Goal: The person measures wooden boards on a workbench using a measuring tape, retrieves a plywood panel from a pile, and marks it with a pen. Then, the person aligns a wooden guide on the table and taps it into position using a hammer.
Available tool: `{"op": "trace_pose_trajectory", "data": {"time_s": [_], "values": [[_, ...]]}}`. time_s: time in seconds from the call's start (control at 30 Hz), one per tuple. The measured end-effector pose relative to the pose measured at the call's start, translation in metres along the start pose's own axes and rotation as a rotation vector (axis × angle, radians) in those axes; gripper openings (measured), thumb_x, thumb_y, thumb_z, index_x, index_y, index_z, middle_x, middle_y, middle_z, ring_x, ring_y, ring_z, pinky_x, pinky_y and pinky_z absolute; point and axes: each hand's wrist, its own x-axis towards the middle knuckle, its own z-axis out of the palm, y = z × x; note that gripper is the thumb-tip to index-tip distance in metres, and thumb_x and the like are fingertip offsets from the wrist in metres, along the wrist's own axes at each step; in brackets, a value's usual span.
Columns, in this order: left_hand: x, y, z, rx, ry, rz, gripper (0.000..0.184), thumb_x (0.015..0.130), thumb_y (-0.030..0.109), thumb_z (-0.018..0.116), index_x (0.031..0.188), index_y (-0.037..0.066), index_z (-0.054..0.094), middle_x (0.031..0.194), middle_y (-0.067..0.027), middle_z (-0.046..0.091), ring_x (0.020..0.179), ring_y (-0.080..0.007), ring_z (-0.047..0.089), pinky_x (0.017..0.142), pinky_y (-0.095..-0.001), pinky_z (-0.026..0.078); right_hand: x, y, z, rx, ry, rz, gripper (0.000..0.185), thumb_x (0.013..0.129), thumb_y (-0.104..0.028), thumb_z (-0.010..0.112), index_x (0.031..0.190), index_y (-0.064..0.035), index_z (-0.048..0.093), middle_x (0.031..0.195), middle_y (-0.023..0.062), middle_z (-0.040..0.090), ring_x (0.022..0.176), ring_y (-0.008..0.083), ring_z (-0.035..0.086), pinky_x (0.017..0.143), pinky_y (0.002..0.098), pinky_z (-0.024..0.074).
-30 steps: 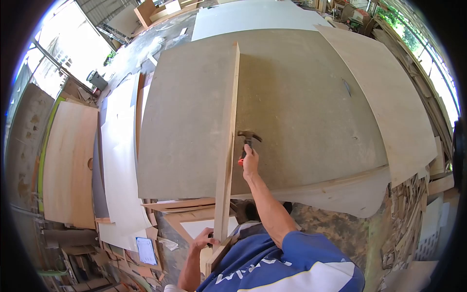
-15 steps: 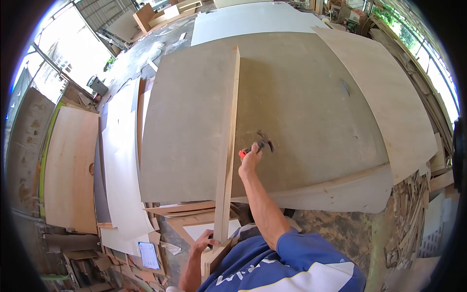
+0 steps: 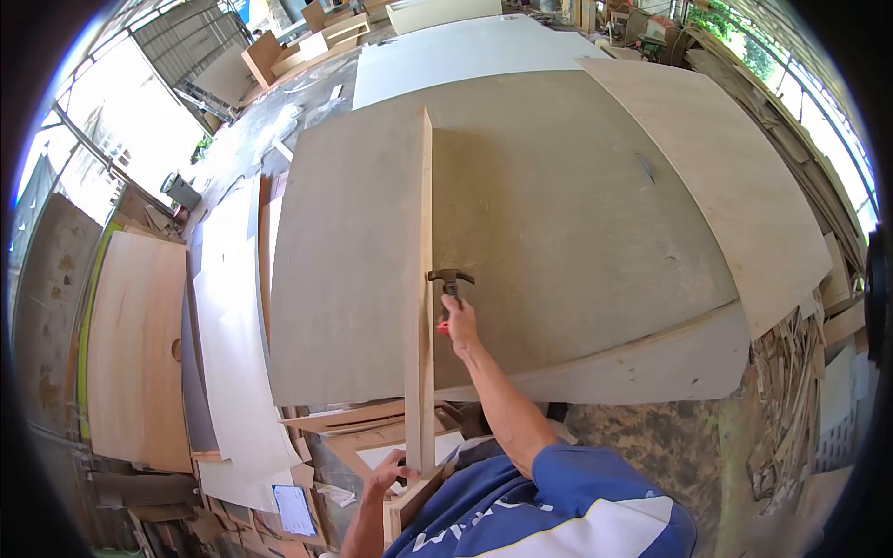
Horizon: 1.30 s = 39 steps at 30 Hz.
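Observation:
A claw hammer (image 3: 452, 278) with a black and red handle is gripped in my right hand (image 3: 459, 325). The left end of its head is at the side of a long narrow wooden board (image 3: 420, 372); whether they touch I cannot tell. This board stands on edge across a large grey-brown sheet (image 3: 577, 232), its near end reaching to my body. By that near end, my left hand (image 3: 382, 477) is curled around a small black thing (image 3: 402, 471), mostly hidden by the fingers. Another piece of wood (image 3: 414, 498) meets the board there at an angle.
Pale plywood (image 3: 716, 177) lies over the right side of the stack, and a white sheet (image 3: 465, 56) lies beyond. Leaning panels (image 3: 139, 349) stand at left. Scrap strips (image 3: 791, 400) are piled at right. A paper sheet (image 3: 294, 509) lies lower left.
My right hand has swung the hammer left and slightly down, bringing its head to the board's side. My left hand stays by the near end. The camera view has shifted slightly.

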Motion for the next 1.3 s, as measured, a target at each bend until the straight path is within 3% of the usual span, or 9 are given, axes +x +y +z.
{"op": "trace_pose_trajectory", "data": {"time_s": [0.17, 0.23, 0.37, 0.47, 0.7, 0.77, 0.97, 1.23, 1.3], "values": [[-0.005, 0.016, -0.005, -0.037, -0.165, 0.009, 0.06, 0.052, 0.037, 0.071, 0.096, -0.004, 0.066, 0.081, -0.0078, 0.062, 0.077, -0.0172, 0.054, 0.069, -0.0283, 0.043, -0.005, 0.015, 0.026, 0.081, 0.088, -0.043, 0.028, 0.09, -0.033, 0.056, 0.082, -0.0056, 0.056, 0.065, 0.0017, 0.052, 0.053, 0.0095, 0.049, 0.049, 0.0243, 0.0394], [-0.005, 0.011, -0.006, -0.06, -0.162, 0.009, 0.059, 0.052, 0.036, 0.071, 0.096, -0.004, 0.066, 0.081, -0.0079, 0.062, 0.078, -0.0173, 0.055, 0.07, -0.0284, 0.043, -0.002, 0.009, 0.01, -0.353, -0.063, -0.191, 0.03, 0.09, -0.035, 0.055, 0.081, -0.0065, 0.054, 0.065, 0.0013, 0.053, 0.052, 0.0095, 0.05, 0.046, 0.0245, 0.0387], [0.004, -0.017, -0.02, 0.091, -0.306, 0.073, 0.062, 0.053, 0.037, 0.072, 0.1, -0.003, 0.065, 0.081, -0.0076, 0.062, 0.08, -0.0176, 0.057, 0.072, -0.0294, 0.044, 0.007, 0.006, -0.01, -0.141, -0.246, 0.086, 0.03, 0.089, -0.038, 0.055, 0.084, -0.0089, 0.054, 0.064, 0.0013, 0.055, 0.049, 0.0093, 0.05, 0.04, 0.025, 0.0368], [0.006, -0.094, -0.046, 0.327, -0.274, 0.05, 0.065, 0.054, 0.039, 0.075, 0.104, -0.001, 0.064, 0.081, -0.0053, 0.061, 0.079, -0.016, 0.057, 0.071, -0.0285, 0.045, 0.011, 0.0, -0.016, -0.09, -0.106, 0.064, 0.031, 0.089, -0.04, 0.056, 0.084, -0.0099, 0.052, 0.062, 0.0005, 0.054, 0.047, 0.0095, 0.049, 0.038, 0.0243, 0.036], [-0.081, -0.078, -0.042, 0.145, -0.576, -0.217, 0.06, 0.058, 0.033, 0.078, 0.107, 0.002, 0.062, 0.08, -0.0008, 0.06, 0.072, -0.0104, 0.055, 0.059, -0.0231, 0.043, 0.019, -0.018, -0.013, 0.053, 0.031, 0.012, 0.031, 0.092, -0.04, 0.053, 0.082, -0.0105, 0.049, 0.06, 0.0014, 0.054, 0.044, 0.0098, 0.048, 0.036, 0.0238, 0.0337], [-0.099, -0.11, -0.043, 0.183, -0.667, -0.286, 0.061, 0.057, 0.027, 0.076, 0.111, 0.0, 0.061, 0.094, -0.0031, 0.063, 0.087, -0.0124, 0.054, 0.077, -0.0288, 0.044, 0.029, -0.025, -0.01, 0.096, 0.031, -0.004, 0.032, 0.092, -0.04, 0.053, 0.081, -0.0102, 0.048, 0.061, 0.0007, 0.052, 0.045, 0.0096, 0.047, 0.037, 0.0238, 0.0341], [-0.13, -0.19, -0.041, 0.101, -0.641, -0.211, 0.062, 0.06, 0.026, 0.075, 0.113, -0.001, 0.059, 0.107, -0.005, 0.063, 0.092, -0.0154, 0.054, 0.08, -0.0298, 0.043, 0.046, -0.021, 0.035, 0.269, 0.343, -0.147, 0.033, 0.093, -0.036, 0.052, 0.082, -0.0056, 0.047, 0.066, 0.0031, 0.049, 0.055, 0.0109, 0.048, 0.045, 0.0282, 0.0383], [-0.129, -0.184, -0.046, 0.352, -0.61, -0.128, 0.065, 0.055, 0.029, 0.074, 0.108, -0.004, 0.058, 0.092, -0.0114, 0.061, 0.087, -0.0194, 0.053, 0.076, -0.0312, 0.044, 0.121, -0.038, 0.067, 0.02, -0.077, -0.081, 0.026, 0.092, -0.03, 0.054, 0.08, -0.0068, 0.051, 0.07, 0.0021, 0.051, 0.052, 0.0104, 0.045, 0.047, 0.028, 0.0404], [-0.127, -0.177, -0.044, 0.312, -0.611, -0.214, 0.066, 0.054, 0.029, 0.074, 0.108, -0.004, 0.058, 0.089, -0.0113, 0.06, 0.085, -0.0198, 0.052, 0.075, -0.0315, 0.044, 0.11, -0.04, 0.077, 0.246, 0.272, -0.125, 0.026, 0.092, -0.029, 0.054, 0.083, -0.0053, 0.051, 0.07, 0.0024, 0.052, 0.052, 0.0112, 0.046, 0.047, 0.0273, 0.0401]]}}
